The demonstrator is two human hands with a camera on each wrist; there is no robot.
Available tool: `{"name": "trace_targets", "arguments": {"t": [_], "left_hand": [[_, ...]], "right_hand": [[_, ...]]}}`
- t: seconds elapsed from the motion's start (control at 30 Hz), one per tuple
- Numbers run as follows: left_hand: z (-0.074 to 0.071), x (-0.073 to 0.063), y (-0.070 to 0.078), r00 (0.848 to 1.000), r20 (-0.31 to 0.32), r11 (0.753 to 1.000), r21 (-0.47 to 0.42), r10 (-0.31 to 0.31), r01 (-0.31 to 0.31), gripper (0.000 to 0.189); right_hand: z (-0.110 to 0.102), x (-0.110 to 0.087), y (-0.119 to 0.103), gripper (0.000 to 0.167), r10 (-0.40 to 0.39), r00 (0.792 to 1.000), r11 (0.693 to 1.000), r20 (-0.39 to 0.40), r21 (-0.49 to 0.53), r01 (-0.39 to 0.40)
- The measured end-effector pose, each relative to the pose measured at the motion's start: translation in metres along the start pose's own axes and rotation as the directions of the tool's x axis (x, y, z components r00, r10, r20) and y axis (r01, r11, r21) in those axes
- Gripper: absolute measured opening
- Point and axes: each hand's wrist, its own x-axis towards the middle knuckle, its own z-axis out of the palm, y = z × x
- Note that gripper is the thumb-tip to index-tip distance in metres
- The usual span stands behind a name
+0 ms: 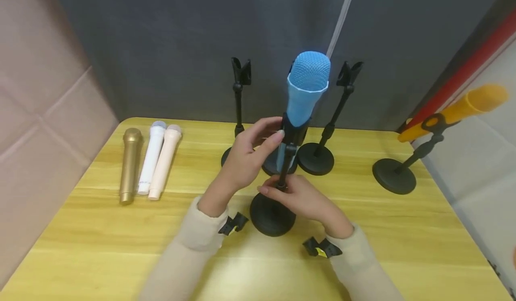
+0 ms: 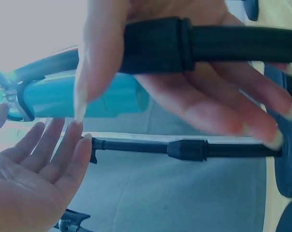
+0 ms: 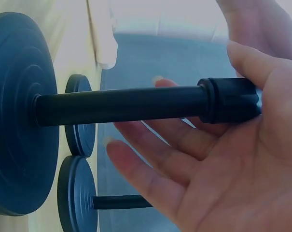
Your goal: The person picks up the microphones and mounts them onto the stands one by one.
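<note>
A blue microphone (image 1: 308, 83) sits tilted in the clip of a black desk microphone stand (image 1: 273, 216), its mesh head uppermost. My left hand (image 1: 246, 157) is at the left side of the clip, thumb tip right at it and fingers loosely extended. In the left wrist view, the left fingers (image 2: 71, 159) are close beside the blue barrel. Lower down, my right hand (image 1: 306, 198) loosely holds the stand's pole (image 3: 121, 106), thumb by the collar and fingers curving behind. The round base stands on the wooden table.
Gold (image 1: 130, 166), white (image 1: 152, 157) and pale pink (image 1: 166, 162) microphones lie on the left. Several black stands stand behind, including left (image 1: 238, 99) and right (image 1: 334, 113) ones. An orange microphone (image 1: 455, 110) rests in a stand at far right. A dark grey panel (image 1: 181, 59) backs the table.
</note>
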Motion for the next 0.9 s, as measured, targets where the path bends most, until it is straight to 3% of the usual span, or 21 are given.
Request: {"name": "trace_targets", "arguments": {"t": [0.43, 0.6, 0.73, 0.9], "left_hand": [[-0.007, -0.014, -0.003, 0.999, 0.048, 0.990, 0.136, -0.025, 0.019, 0.036], [-0.012, -0.024, -0.004, 0.992, 0.046, 0.972, 0.208, -0.119, 0.107, 0.031], [-0.014, -0.030, -0.006, 0.978, 0.106, 0.957, 0.251, -0.180, 0.149, 0.023], [-0.014, -0.032, -0.008, 0.967, 0.203, 0.955, 0.284, -0.151, 0.090, 0.024]], "right_hand": [[-0.005, -0.005, 0.005, 0.034, 0.042, 0.999, 0.998, 0.013, -0.036, -0.042], [-0.006, -0.005, 0.008, 0.040, 0.042, 0.998, 0.996, 0.050, -0.077, -0.038], [-0.007, -0.004, 0.013, 0.048, 0.030, 0.996, 0.992, 0.087, -0.123, -0.019], [-0.006, -0.003, 0.018, 0.052, 0.069, 0.990, 0.982, 0.123, -0.185, -0.045]]}}
